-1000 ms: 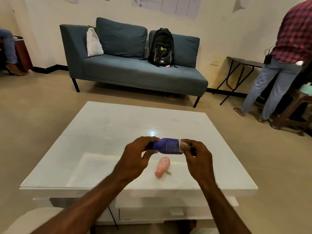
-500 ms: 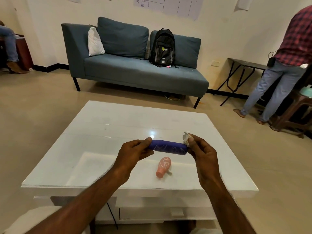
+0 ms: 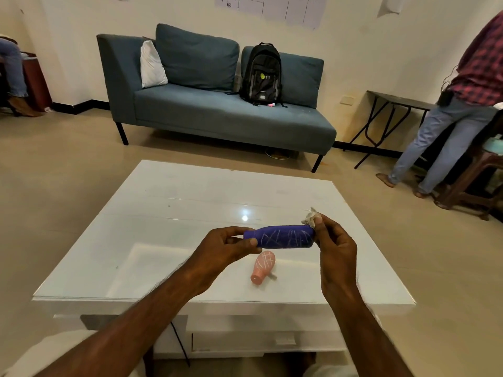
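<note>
Purple bottle (image 3: 283, 236), neck behind left fingers (image 3: 236, 230)

Purple bottle (image 3: 283, 237) neck hidden in left hand (image 3: 223, 248), standing person (image 3: 462, 104) cut off at right edge, wall chart (image 3: 272, 6) writing too small to read

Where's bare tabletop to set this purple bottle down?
Bare: the far strip of the table toward the sofa, and its left half beside the left hand. Crowded: front centre, where the pink bottle lies below the held purple bottle.

The black backpack (image 3: 260, 74) bears pale letters reading roughly "T11"; nothing else legible.
</note>
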